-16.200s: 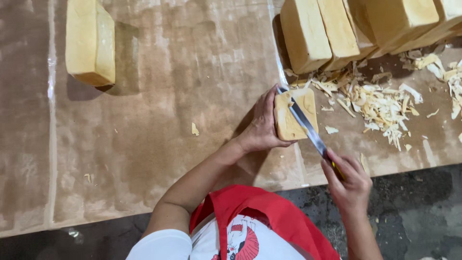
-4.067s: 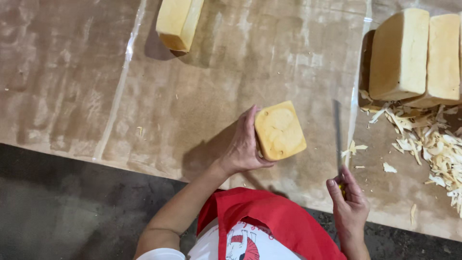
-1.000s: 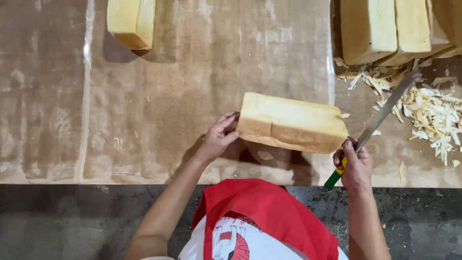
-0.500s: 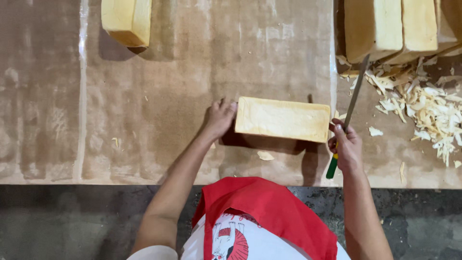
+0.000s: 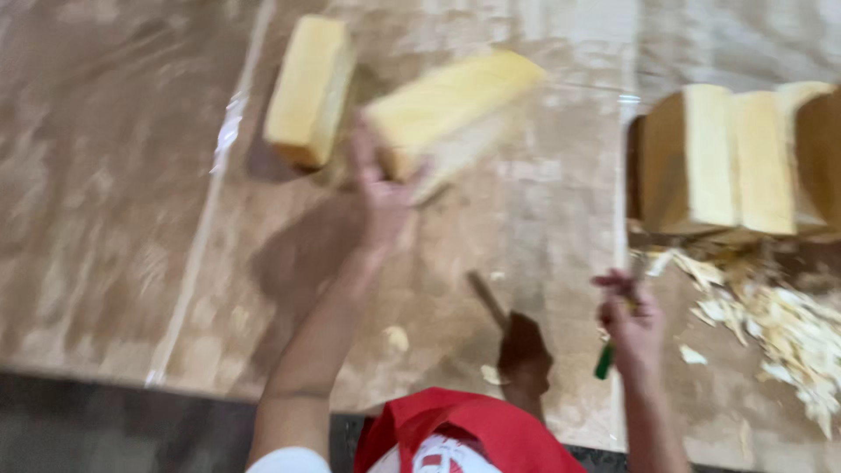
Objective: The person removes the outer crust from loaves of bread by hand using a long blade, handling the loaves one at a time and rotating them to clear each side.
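Motion blur smears the lifted block [image 5: 447,105]; the knife [image 5: 604,361] blade is hidden; at 3 o'clock the loaves [image 5: 745,162] are cut off.

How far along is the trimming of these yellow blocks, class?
Done: one trimmed block lies alone on the table, and shavings are piled at right. In hand: the left hand carries a second block toward it; the right hand grips a green-handled knife. Left: several blocks stand at right.

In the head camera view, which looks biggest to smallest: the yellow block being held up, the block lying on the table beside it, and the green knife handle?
1. Held block, though it is raised nearer the camera, so unsure.
2. Lying block, looking about alike.
3. Green knife handle, clearly smallest.
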